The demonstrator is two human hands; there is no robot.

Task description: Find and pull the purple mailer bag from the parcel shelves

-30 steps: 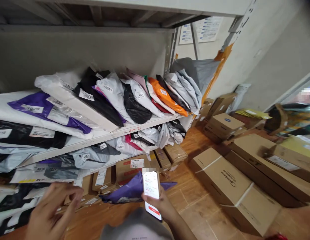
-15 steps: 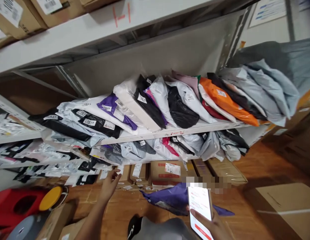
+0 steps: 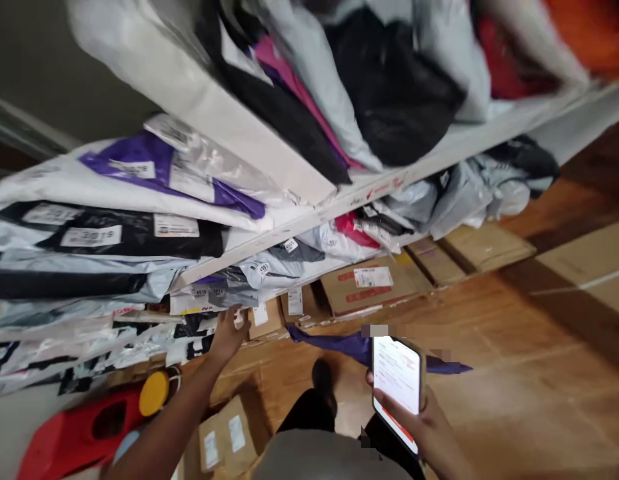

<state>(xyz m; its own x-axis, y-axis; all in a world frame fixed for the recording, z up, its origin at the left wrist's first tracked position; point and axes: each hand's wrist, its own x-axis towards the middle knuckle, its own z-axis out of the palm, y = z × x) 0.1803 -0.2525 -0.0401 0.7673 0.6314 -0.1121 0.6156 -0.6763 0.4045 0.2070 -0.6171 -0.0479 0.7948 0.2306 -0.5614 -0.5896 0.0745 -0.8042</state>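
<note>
My right hand (image 3: 414, 417) grips a smartphone (image 3: 396, 383) with a lit white screen, thumb over the lower part of the display. Behind the phone stretches a purple plastic mailing bag (image 3: 334, 341); whether the same hand holds it too, I cannot tell. My left hand (image 3: 230, 335) is raised at the lower shelf's edge, fingers loosely bent and apart, with nothing visible in them. Just above it lie a white parcel bag (image 3: 196, 299) labelled 4010 and a grey-white parcel bag (image 3: 264, 270) with a number label.
The upper shelf (image 3: 309, 223) carries several mailing bags, among them a black parcel (image 3: 114, 237) marked 3019. Cardboard boxes (image 3: 334, 297) line the floor underneath. At the lower left are a red plastic object (image 3: 64, 433), a yellow round lid (image 3: 154, 393) and more boxes (image 3: 234, 433).
My view has moved closer to the shelves and tilted down, so the upper shelf looms larger. My left hand remains by the lower shelf's edge. The phone stays in my right hand.
</note>
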